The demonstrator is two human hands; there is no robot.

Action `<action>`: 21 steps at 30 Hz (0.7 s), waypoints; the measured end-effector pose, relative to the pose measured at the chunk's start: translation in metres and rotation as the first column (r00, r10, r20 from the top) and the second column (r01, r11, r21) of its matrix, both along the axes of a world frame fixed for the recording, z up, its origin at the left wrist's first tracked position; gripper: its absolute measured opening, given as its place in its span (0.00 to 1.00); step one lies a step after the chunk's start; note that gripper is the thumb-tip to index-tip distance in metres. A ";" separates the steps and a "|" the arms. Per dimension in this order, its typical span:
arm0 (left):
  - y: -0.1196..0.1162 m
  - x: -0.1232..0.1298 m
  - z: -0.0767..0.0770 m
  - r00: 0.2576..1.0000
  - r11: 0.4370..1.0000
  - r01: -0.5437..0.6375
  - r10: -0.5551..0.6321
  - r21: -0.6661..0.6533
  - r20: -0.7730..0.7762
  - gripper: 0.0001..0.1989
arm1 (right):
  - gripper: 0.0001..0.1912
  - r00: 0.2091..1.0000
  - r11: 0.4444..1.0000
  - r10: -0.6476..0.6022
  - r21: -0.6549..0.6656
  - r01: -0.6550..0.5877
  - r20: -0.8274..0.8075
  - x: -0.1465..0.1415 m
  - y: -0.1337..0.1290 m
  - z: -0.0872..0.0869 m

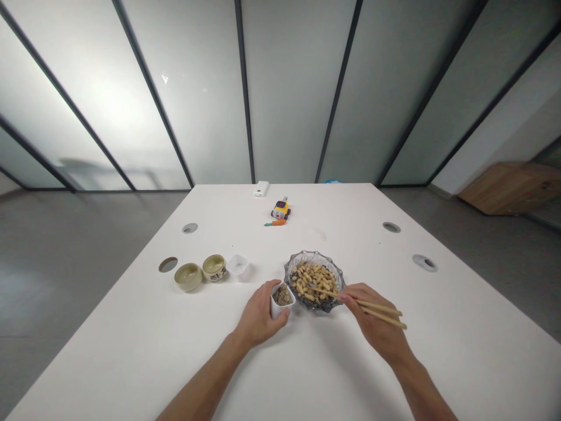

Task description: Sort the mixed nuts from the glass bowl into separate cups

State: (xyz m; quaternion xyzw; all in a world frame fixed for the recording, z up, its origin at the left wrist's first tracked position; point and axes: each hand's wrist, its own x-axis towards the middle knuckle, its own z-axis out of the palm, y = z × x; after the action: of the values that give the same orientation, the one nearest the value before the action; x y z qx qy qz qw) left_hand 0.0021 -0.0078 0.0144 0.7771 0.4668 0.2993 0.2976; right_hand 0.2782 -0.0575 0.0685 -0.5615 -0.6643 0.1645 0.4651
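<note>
Two bare forearms come in over the near edge of the white table [280,374], and from where I stand I can follow both down to the hands. The left hand [258,316] curls round a small white cup [276,310], thumb on the near side and fingers across the far side; striped seeds [283,295] fill it. That cup sits just beside the scalloped rim of a glass bowl [310,255], which holds peanuts in their shells [316,276] with darker seeds showing around them.

The right hand [376,327] is closed on a pair of wooden chopsticks [381,309], their tips in among the peanuts; whether they pinch anything I can't tell.

Off to the left stand another white cup [238,267] and two small greenish bowls, the nearer one [188,277] plain, the other [214,268] bearing dark lettering. Farther up lie a yellow toy vehicle [281,209], an orange carrot-shaped piece [279,223] and a white device [261,188].
</note>
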 end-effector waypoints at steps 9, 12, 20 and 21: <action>0.001 0.000 0.000 1.000 1.000 0.003 -0.003 0.010 0.002 0.29 | 0.17 0.990 0.987 -0.136 0.078 0.139 -0.047 0.006 -0.007 0.003; 0.000 0.000 0.000 1.000 1.000 -0.001 0.001 0.010 0.011 0.30 | 0.17 0.993 0.995 -0.082 0.055 0.087 -0.089 0.001 -0.009 0.010; 0.001 -0.001 0.000 1.000 1.000 -0.006 0.006 0.031 0.007 0.30 | 0.18 0.999 0.999 -0.039 -0.010 0.039 0.035 0.014 -0.007 0.018; 0.001 -0.001 0.000 1.000 1.000 -0.005 0.005 0.031 0.003 0.30 | 0.18 0.999 0.999 -0.015 -0.030 0.016 0.045 0.015 -0.007 0.018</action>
State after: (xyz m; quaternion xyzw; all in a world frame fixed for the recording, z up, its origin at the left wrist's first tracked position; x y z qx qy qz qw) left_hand 0.0011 -0.0071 0.0140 0.7800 0.4639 0.3083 0.2853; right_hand 0.2935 -0.0646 0.0863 -0.5770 -0.6677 0.1583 0.4429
